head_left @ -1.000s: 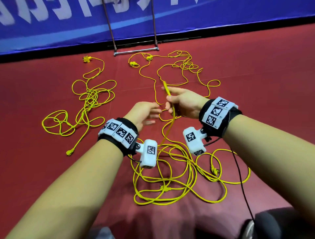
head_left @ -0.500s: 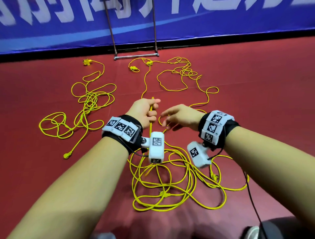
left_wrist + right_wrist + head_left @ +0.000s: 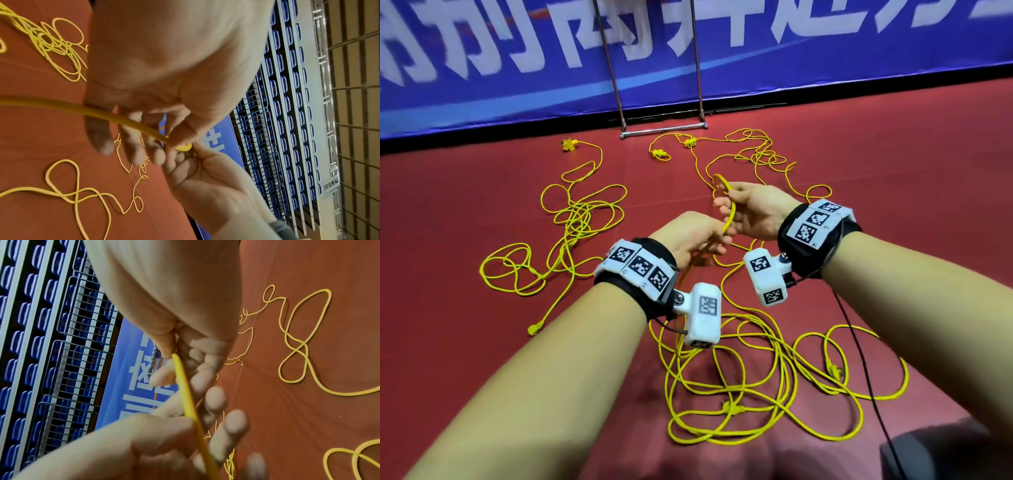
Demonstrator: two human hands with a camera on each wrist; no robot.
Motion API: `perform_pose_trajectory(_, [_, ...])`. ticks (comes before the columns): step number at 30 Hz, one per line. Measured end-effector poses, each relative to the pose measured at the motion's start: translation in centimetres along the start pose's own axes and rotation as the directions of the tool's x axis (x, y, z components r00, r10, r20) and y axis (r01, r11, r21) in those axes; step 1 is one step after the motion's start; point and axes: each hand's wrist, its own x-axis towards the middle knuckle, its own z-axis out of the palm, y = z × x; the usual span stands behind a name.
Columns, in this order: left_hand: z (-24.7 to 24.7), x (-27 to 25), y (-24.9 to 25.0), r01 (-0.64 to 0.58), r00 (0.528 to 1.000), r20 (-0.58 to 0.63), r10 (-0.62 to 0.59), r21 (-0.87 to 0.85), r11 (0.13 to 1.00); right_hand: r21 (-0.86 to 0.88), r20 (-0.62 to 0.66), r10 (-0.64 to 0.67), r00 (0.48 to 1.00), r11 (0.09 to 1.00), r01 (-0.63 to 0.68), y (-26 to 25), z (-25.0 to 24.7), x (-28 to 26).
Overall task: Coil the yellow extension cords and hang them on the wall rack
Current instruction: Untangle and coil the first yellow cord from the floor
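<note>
Between the two hands, just above centre of the head view, a short run of yellow extension cord (image 3: 730, 209) is held up off the red floor (image 3: 893, 178); the right hand (image 3: 753, 214) at about one o'clock has its grip clamped on the cord, thumb and fingers pinching a small bend of it; the left hand (image 3: 693, 240) just below, toward seven o'clock of the right, has fingers curled round the same cord, which drops from it toward the floor; at six o'clock a loose heap of yellow loops (image 3: 756, 387) lies below the wrists; at nine o'clock a second tangled cord (image 3: 578, 222) sprawls, well apart from the hands; at twelve o'clock more cord (image 3: 756, 154) trails toward a metal rack frame (image 3: 664, 130) standing against a blue banner (image 3: 825, 68); both wrists wear black bands with white camera blocks.
</note>
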Motion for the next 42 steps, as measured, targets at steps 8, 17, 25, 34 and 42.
perform_pose_trajectory(8, [-3.5, 2.4, 0.9, -0.065, 0.969, -0.239, -0.057, -0.471, 0.880, -0.217, 0.206, -0.045, 0.977, 0.972, 0.090, 1.1, 0.4, 1.2])
perform_pose_trajectory(17, [-3.4, 3.7, 0.5, -0.123, 0.972, -0.223, -0.074, -0.752, 0.648, -0.552, 0.424, 0.034, 0.905, 0.801, 0.229, 3.4, -1.7, 0.5])
perform_pose_trajectory(25, [-0.4, 3.2, 0.6, -0.053, 0.992, -0.121, -0.030, -0.622, 0.781, -0.659, 0.332, 0.088, 0.939, 0.734, 0.164, 3.1, -2.0, 0.0])
perform_pose_trajectory(34, [1.9, 1.4, 0.2, -0.113, 0.972, 0.201, 0.120, -0.046, 0.993, 0.091, -0.130, 0.148, 0.980, 0.986, -0.137, 0.6, -3.8, 0.7])
perform_pose_trajectory(42, [2.0, 1.7, -0.7, 0.018, 0.997, 0.072, -0.008, -0.130, 0.991, -0.154, -0.103, 0.048, 0.994, 0.986, -0.063, 1.3, -4.3, -0.3])
